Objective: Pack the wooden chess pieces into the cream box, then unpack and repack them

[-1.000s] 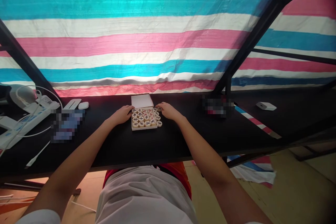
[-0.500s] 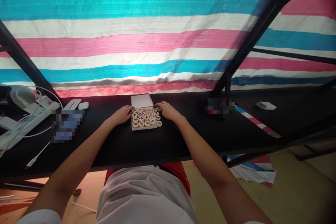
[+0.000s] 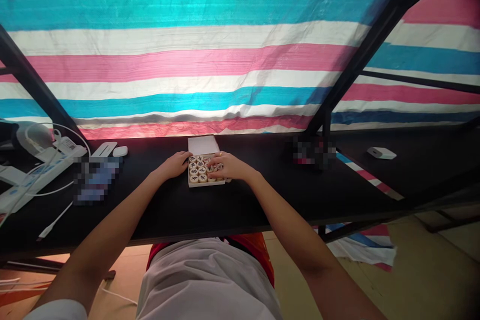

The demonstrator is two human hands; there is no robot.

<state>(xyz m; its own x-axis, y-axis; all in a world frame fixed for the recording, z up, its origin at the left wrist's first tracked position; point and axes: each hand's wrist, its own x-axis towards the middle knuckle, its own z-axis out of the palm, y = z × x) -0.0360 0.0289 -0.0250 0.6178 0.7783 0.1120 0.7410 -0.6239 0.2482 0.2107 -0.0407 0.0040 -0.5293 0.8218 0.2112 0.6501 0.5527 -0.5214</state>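
Observation:
A small white open box (image 3: 207,185) stands on the black table, filled with rows of round cream Chinese chess pieces (image 3: 194,179) marked in black and red. Its raised white lid (image 3: 202,145) leans back at the far side. My left hand (image 3: 177,165) lies against the box's left edge, thumb and fingers gripping near its far corner. Over the right half of the box is my right hand (image 3: 233,168), its thumb and fingers closed around one chess piece (image 3: 216,167). The right hand hides most of the loose pieces beside the box.
At the left lie a white power strip (image 3: 32,180) with cables, a blurred phone-like object (image 3: 96,180), and a small white case (image 3: 120,151). A blurred dark object (image 3: 311,152) and a white adapter (image 3: 381,153) are at the right. Striped sheeting (image 3: 187,60) hangs behind the table.
My right hand has moved left from beside the loose pieces to over the box's right half, fingers now among the pieces. My left hand stays at the box's edge.

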